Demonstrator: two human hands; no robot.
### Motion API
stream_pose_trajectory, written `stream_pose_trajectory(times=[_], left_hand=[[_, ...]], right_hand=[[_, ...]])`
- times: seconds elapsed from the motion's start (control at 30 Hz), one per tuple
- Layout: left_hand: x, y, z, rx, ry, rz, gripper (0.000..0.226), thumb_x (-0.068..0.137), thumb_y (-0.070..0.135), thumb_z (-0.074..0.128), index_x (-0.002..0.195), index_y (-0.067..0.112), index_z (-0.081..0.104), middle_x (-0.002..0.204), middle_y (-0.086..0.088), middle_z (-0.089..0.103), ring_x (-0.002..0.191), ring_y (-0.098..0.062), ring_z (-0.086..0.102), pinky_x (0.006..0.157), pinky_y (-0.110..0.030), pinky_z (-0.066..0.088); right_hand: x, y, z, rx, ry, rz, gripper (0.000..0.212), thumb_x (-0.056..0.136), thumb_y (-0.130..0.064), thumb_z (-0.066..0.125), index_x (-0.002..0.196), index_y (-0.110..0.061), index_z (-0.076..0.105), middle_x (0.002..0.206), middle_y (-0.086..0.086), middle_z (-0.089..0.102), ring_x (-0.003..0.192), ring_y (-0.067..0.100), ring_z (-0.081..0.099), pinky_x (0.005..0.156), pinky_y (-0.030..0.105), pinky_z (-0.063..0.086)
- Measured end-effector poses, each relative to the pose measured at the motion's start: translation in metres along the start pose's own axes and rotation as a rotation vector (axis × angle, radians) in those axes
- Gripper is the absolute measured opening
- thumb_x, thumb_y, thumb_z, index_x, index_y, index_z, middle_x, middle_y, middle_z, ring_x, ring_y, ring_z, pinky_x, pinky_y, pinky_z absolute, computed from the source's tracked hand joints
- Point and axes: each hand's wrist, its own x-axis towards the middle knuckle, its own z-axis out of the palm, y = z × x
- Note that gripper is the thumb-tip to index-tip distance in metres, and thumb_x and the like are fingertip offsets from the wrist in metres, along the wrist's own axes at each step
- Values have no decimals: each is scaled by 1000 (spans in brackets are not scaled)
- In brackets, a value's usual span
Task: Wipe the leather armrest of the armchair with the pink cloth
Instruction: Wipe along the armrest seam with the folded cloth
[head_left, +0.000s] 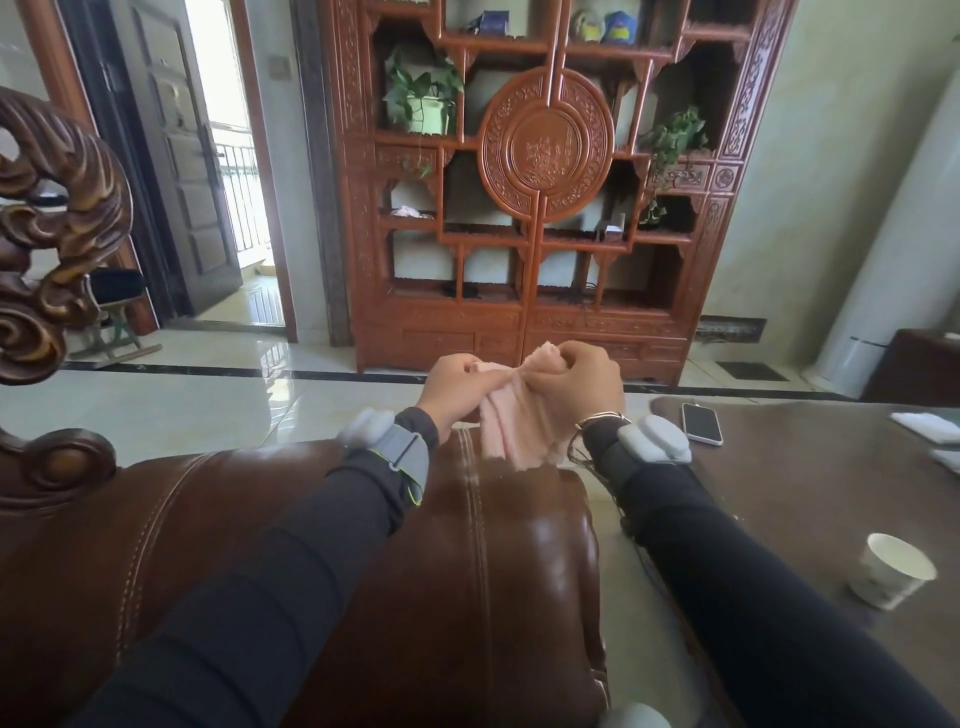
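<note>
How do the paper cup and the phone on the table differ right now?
The paper cup stands upright with its mouth open, while the phone lies flat with its dark screen up. The cup is white; the phone is black with a pale edge. The cup sits nearer the camera, right of the right sleeve; the phone lies farther away, close to the right wrist. Both rest on the dark table, and neither is touched by the hands.

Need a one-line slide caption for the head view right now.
Both hands, left hand and right hand, bunch the pink cloth above the brown leather armrest, wiping not yet begun.
</note>
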Motion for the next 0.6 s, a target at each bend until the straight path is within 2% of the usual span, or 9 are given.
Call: stream_pose_trajectory(times=[0.1,0.2,0.3,0.4,0.5,0.6], left_hand=[[0,3,3,45,27,7,21,78,26,71,84,9,59,77,-7,56,71,-17,53,62,-27,40],[1,4,4,35,13,-10,15,79,19,67,80,7,58,73,-5,57,69,-16,55,61,-26,46],[-2,12,2,-183,-79,-73,16,84,16,62,76,3,62,66,-6,63,69,-17,65,57,-25,54],[-5,21,-3,-337,-89,-132,23,90,22,60,77,4,68,60,-2,70,62,-15,70,55,-26,57],[-3,23,-9,-400,-97,-218,34,94,36,52,85,5,61,69,-7,71,55,-16,68,55,-28,57],[1,17,-12,-317,-138,-232,44,95,49,43,90,8,58,78,-11,70,61,-19,70,64,-33,59]], right_hand=[[-2,-8,2,-27,9,-42,22,73,-39,68,74,-17,65,70,1,68,69,21,62,64,32,51],[-3,-11,5,-28,8,-83,32,77,-44,64,70,-13,61,66,3,65,65,22,59,59,31,46],[-7,-13,10,39,-72,-125,48,85,-54,54,60,-13,55,55,-2,56,53,13,48,52,28,36],[-8,-10,16,161,-190,-119,65,84,-63,50,65,-1,56,56,5,53,53,14,42,57,29,35],[-8,0,17,159,-313,-200,54,79,-55,65,79,0,62,72,13,63,62,15,47,60,31,39],[-7,5,14,237,-354,-210,33,76,-38,75,86,-7,68,77,7,67,67,10,52,65,28,43]])
